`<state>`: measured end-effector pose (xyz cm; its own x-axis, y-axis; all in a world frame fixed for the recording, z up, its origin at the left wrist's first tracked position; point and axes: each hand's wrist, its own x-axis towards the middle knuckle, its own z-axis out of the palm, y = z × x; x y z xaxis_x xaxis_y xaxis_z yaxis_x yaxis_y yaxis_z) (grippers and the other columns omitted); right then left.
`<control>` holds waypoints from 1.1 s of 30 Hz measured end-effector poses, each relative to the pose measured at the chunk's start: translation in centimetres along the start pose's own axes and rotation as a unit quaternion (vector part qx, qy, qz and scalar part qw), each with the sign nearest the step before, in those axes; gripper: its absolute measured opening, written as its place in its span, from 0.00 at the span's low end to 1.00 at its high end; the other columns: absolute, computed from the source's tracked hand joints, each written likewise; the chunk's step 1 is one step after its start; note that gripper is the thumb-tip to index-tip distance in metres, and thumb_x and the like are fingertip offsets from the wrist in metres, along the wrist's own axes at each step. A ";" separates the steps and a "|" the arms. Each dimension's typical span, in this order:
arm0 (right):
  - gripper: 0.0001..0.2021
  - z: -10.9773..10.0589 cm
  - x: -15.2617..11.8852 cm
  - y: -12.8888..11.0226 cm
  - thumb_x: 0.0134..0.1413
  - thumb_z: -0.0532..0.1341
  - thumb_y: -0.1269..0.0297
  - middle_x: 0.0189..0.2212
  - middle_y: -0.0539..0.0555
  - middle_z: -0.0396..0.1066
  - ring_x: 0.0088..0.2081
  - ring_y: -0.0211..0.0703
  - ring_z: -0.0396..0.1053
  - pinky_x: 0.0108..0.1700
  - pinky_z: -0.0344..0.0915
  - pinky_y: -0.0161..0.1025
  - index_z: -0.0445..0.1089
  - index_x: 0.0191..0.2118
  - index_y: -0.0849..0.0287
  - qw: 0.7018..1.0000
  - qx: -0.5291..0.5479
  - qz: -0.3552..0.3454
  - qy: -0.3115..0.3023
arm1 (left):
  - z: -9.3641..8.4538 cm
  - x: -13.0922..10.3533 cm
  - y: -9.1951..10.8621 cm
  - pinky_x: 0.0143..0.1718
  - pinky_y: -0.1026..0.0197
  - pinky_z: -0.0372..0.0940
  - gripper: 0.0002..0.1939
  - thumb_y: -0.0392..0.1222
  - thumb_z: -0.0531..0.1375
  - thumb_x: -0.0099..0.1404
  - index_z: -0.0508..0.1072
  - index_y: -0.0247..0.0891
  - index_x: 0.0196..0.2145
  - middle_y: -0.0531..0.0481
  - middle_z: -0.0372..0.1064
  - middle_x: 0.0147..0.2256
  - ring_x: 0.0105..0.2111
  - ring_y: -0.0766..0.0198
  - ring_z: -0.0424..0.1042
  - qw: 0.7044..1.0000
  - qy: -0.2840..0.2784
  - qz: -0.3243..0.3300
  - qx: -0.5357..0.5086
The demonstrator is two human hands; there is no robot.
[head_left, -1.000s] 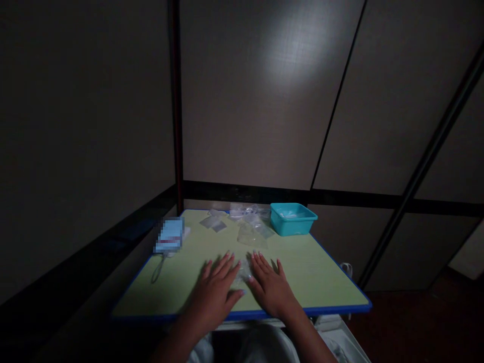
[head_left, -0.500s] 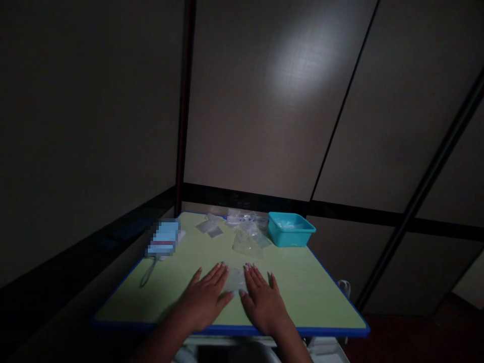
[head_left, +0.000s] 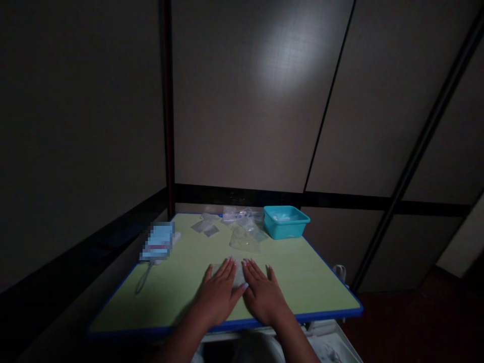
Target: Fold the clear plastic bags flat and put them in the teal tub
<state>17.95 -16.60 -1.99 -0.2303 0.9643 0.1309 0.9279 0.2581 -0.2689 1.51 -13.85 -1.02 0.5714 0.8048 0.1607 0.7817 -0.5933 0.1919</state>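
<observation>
A small clear plastic bag (head_left: 239, 276) lies flat on the green tabletop (head_left: 302, 282), partly covered by both hands. My left hand (head_left: 219, 292) rests palm down on its left part, fingers stretched out. Palm down on the right side is my right hand (head_left: 262, 292), its fingers also extended. The two thumbs come close together at the near side of the bag. Just beyond the fingertips, a larger crumpled clear bag (head_left: 244, 239) lies on the table.
A turquoise basin (head_left: 286, 229) with clear plastic inside stands at the back right. Several clear bags (head_left: 236, 215) and small flat pieces (head_left: 206, 226) lie along the back. At left is a blurred-out blue object (head_left: 159, 241) with a strap. Dark panels (head_left: 242, 101) rise behind.
My left hand has shifted right over the bag, and the gap between my hands has narrowed. The camera view has turned slightly.
</observation>
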 end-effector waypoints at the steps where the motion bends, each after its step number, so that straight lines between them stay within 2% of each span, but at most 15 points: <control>1: 0.27 0.0 0.0 0.0 0.60 0.42 0.58 0.63 0.51 0.38 0.64 0.43 0.34 0.59 0.23 0.58 0.40 0.64 0.54 1.000 0.002 0.000 0.002 | 0.2 0.1 -0.3 0.59 0.41 0.36 0.35 0.62 0.35 0.65 0.47 0.36 0.62 0.45 0.40 0.62 0.62 0.56 0.39 1.000 -0.002 -0.007 0.003; 7: 0.26 -0.2 -0.1 -0.1 0.60 0.44 0.57 0.63 0.54 0.41 0.64 0.46 0.36 0.59 0.22 0.58 0.44 0.63 0.55 0.998 0.057 0.002 0.016 | 0.4 -0.3 -0.6 0.60 0.40 0.33 0.34 0.60 0.34 0.66 0.46 0.37 0.62 0.47 0.38 0.63 0.63 0.57 0.37 0.999 0.022 -0.023 0.021; 9: 0.26 -0.4 -0.1 0.3 0.59 0.46 0.55 0.63 0.54 0.41 0.63 0.47 0.37 0.60 0.25 0.56 0.48 0.62 0.53 0.987 0.148 0.003 0.058 | 0.3 -0.3 -0.5 0.59 0.39 0.32 0.34 0.60 0.34 0.66 0.47 0.36 0.62 0.46 0.39 0.62 0.63 0.57 0.37 0.999 0.019 -0.029 0.022; 10: 0.26 -0.6 -0.1 0.6 0.58 0.47 0.54 0.63 0.55 0.43 0.63 0.47 0.39 0.61 0.29 0.54 0.51 0.61 0.53 0.972 0.218 0.007 0.092 | 0.2 -0.3 -0.5 0.59 0.39 0.32 0.35 0.60 0.34 0.65 0.48 0.36 0.62 0.46 0.40 0.62 0.62 0.56 0.38 0.999 0.013 -0.031 0.021; 11: 0.25 -0.8 0.0 0.9 0.57 0.48 0.53 0.62 0.56 0.47 0.62 0.47 0.42 0.61 0.34 0.51 0.55 0.59 0.53 0.944 0.303 0.022 0.129 | 0.2 -0.3 -0.5 0.59 0.39 0.33 0.35 0.61 0.35 0.65 0.48 0.35 0.62 0.45 0.40 0.62 0.62 0.56 0.38 0.999 0.008 -0.032 0.019; 12: 0.23 -1.0 0.0 1.3 0.56 0.49 0.52 0.60 0.57 0.52 0.60 0.47 0.48 0.60 0.41 0.50 0.59 0.56 0.54 0.903 0.396 0.050 0.158 | 0.3 -0.2 -0.5 0.59 0.38 0.33 0.36 0.61 0.36 0.65 0.47 0.34 0.62 0.45 0.39 0.62 0.62 0.56 0.38 0.999 0.005 -0.031 0.018; 14: 0.20 -1.8 0.0 2.1 0.54 0.52 0.53 0.51 0.60 0.65 0.52 0.48 0.62 0.54 0.55 0.47 0.62 0.50 0.55 0.787 0.576 0.144 0.168 | 0.4 -0.1 -0.6 0.59 0.38 0.33 0.37 0.61 0.38 0.64 0.46 0.33 0.62 0.44 0.38 0.62 0.62 0.55 0.38 0.999 0.004 -0.029 0.016; 16: 0.16 -2.7 -0.1 2.7 0.53 0.53 0.56 0.39 0.58 0.70 0.41 0.46 0.70 0.46 0.63 0.45 0.62 0.46 0.57 0.673 0.691 0.243 0.107 | 0.5 -0.1 -0.7 0.59 0.38 0.33 0.37 0.61 0.39 0.63 0.46 0.33 0.62 0.44 0.37 0.62 0.63 0.55 0.37 0.999 0.003 -0.030 0.013; 17: 0.15 -3.1 -0.1 2.9 0.54 0.52 0.58 0.35 0.57 0.71 0.37 0.44 0.72 0.42 0.65 0.43 0.61 0.45 0.58 0.640 0.713 0.276 0.068 | 0.5 -0.1 -0.7 0.59 0.38 0.32 0.37 0.61 0.40 0.63 0.46 0.32 0.62 0.44 0.37 0.62 0.63 0.55 0.37 0.999 0.003 -0.031 0.011; 18: 0.13 -3.4 -0.1 3.1 0.54 0.52 0.59 0.32 0.57 0.71 0.34 0.43 0.72 0.39 0.67 0.42 0.61 0.43 0.59 0.629 0.718 0.295 0.028 | 0.5 -0.1 -0.6 0.59 0.38 0.32 0.37 0.61 0.40 0.63 0.46 0.32 0.62 0.44 0.37 0.62 0.63 0.55 0.37 0.999 0.002 -0.033 0.009; 20: 0.11 -3.8 0.0 3.1 0.56 0.49 0.61 0.29 0.57 0.71 0.28 0.41 0.72 0.34 0.68 0.39 0.60 0.41 0.61 0.644 0.700 0.308 -0.028 | 0.5 -0.2 -0.6 0.59 0.38 0.33 0.37 0.61 0.41 0.63 0.46 0.32 0.62 0.43 0.36 0.62 0.63 0.55 0.37 0.999 0.001 -0.036 0.005; 23: 0.11 -3.6 0.7 2.7 0.58 0.46 0.62 0.24 0.56 0.71 0.22 0.38 0.71 0.27 0.67 0.34 0.61 0.38 0.63 0.675 0.666 0.312 -0.068 | 0.5 -0.2 -0.6 0.59 0.38 0.33 0.38 0.61 0.42 0.62 0.46 0.32 0.62 0.43 0.36 0.63 0.63 0.55 0.37 0.999 0.005 -0.036 -0.001; 27: 0.13 -2.8 2.0 2.2 0.59 0.47 0.62 0.17 0.53 0.68 0.18 0.38 0.69 0.20 0.64 0.31 0.63 0.33 0.64 0.714 0.621 0.313 -0.088 | 0.5 -0.2 -0.6 0.59 0.38 0.33 0.38 0.61 0.42 0.62 0.47 0.33 0.62 0.43 0.36 0.63 0.63 0.55 0.36 0.999 0.009 -0.034 -0.007; 33: 0.11 -2.4 2.7 2.0 0.53 0.53 0.64 0.09 0.47 0.61 0.10 0.38 0.63 0.11 0.58 0.30 0.64 0.25 0.64 0.787 0.530 0.304 -0.084 | 0.3 -0.2 -0.6 0.59 0.39 0.32 0.38 0.61 0.42 0.62 0.45 0.33 0.62 0.44 0.35 0.63 0.63 0.55 0.35 0.999 0.001 -0.037 -0.017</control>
<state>19.88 -13.59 0.07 0.0445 0.9002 -0.4333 0.1354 -0.4351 -0.8901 0.98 -13.70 -1.41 0.5112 0.8469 0.1467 0.8131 -0.5318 0.2366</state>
